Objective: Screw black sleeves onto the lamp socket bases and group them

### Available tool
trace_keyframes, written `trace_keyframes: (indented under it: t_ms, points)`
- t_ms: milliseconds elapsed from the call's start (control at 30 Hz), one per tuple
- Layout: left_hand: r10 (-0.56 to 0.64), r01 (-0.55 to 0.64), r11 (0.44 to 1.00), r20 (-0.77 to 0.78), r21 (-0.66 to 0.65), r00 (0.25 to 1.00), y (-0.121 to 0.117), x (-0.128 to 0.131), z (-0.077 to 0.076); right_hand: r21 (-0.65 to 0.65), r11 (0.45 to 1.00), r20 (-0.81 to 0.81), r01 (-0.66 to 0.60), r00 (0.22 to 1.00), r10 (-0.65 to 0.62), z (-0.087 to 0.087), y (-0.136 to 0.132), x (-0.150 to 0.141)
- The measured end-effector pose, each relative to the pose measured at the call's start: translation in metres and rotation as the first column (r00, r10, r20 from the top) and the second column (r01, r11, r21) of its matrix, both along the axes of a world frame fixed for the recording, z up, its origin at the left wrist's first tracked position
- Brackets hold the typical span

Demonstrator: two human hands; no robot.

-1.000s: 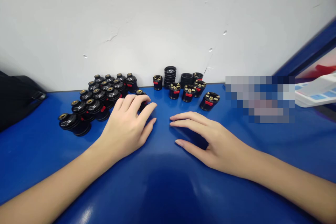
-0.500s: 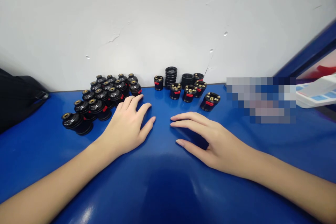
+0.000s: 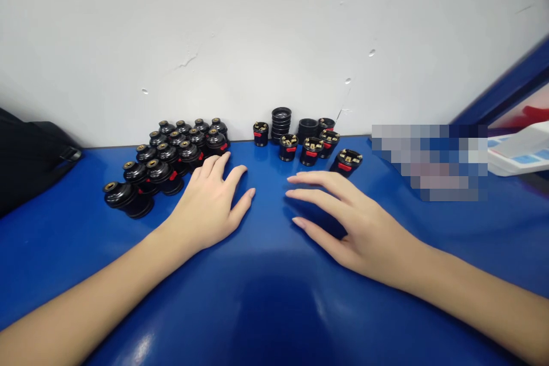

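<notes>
My left hand [image 3: 210, 197] is open, fingers spread, over the blue tabletop [image 3: 266, 274]. Just beyond its fingertips stand rows of glossy black lamp holders [image 3: 160, 174] with brass threaded tops and red switches; the hand hides part of the nearest ones. My right hand [image 3: 351, 217] is open too, holding nothing, its fingers pointing left. Close behind it is an uncapped black lamp-holder base [image 3: 346, 161] with brass contacts and a red switch, partly covered by the hand. Several similar bases [image 3: 311, 152] stand further back, near a stack of black threaded rings [image 3: 281, 124].
A white wall [image 3: 240, 40] closes off the table's back. To the left lies a black bag [image 3: 30, 160] with a strap. At the right, a blurred-out patch [image 3: 429, 163] hides something on the table, and a white and blue tray [image 3: 521, 151] stands beyond it.
My right hand has moved slightly forward and right, towards the nearest uncapped base. My left hand has stayed in place. The view has shifted a little.
</notes>
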State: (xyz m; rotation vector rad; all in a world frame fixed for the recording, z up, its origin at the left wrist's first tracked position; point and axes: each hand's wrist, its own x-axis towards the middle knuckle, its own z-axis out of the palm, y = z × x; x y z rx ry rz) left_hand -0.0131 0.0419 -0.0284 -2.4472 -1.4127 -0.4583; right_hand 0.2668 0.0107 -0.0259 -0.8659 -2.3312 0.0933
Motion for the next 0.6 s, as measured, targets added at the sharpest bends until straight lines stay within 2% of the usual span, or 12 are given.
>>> trace_keyframes:
  t_ms: [100,200,400,600]
  points:
    - [-0.001,0.001,1.0,-0.001,0.001,1.0,0.0,0.0,0.0,0.106,0.992,-0.024,0.072,0.997,-0.069,0.004,0.0,-0.001]
    - [-0.004,0.004,1.0,-0.007,-0.005,1.0,0.0,0.0,0.001,0.165,0.967,-0.056,0.197,0.98,-0.19,0.007,0.0,-0.001]
    - [-0.022,0.022,1.0,-0.006,-0.017,1.0,0.0,-0.001,0.002,0.089,0.903,-0.122,0.42,0.904,-0.409,0.002,0.002,0.003]
    - [-0.041,0.041,0.999,-0.002,-0.022,0.999,0.0,-0.001,0.002,0.02,0.908,-0.085,0.419,0.905,-0.416,-0.004,0.006,0.006]
